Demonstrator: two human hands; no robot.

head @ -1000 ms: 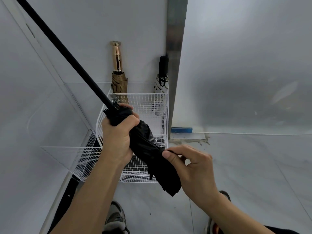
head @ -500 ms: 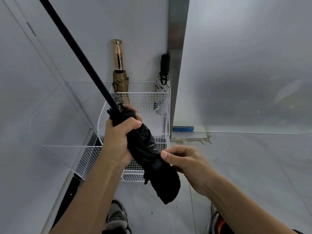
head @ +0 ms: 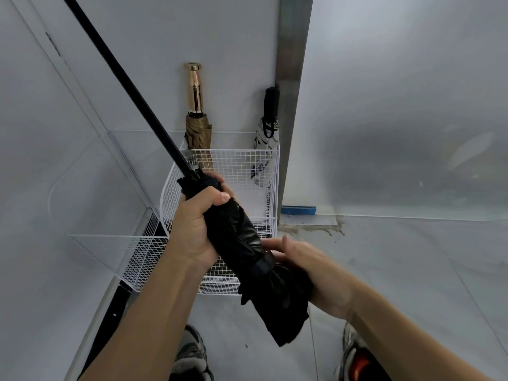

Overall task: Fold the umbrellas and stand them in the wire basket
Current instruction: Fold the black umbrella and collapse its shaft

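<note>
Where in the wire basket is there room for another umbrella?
Free: the wire basket's middle, between the gold-handled umbrella at left and the white umbrella in its right corner. Crowded: those spots, and over the near side, where the left hand and right hand are on the black umbrella.

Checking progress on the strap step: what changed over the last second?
The right hand let go of its pinch at the front of the black umbrella and moved round the canopy's far side, fingers fairly straight against it, blurred. A strap band circles the canopy. Unchanged: the left hand grips the canopy's top; the gold-handled umbrella and white umbrella stand in the wire basket.
</note>
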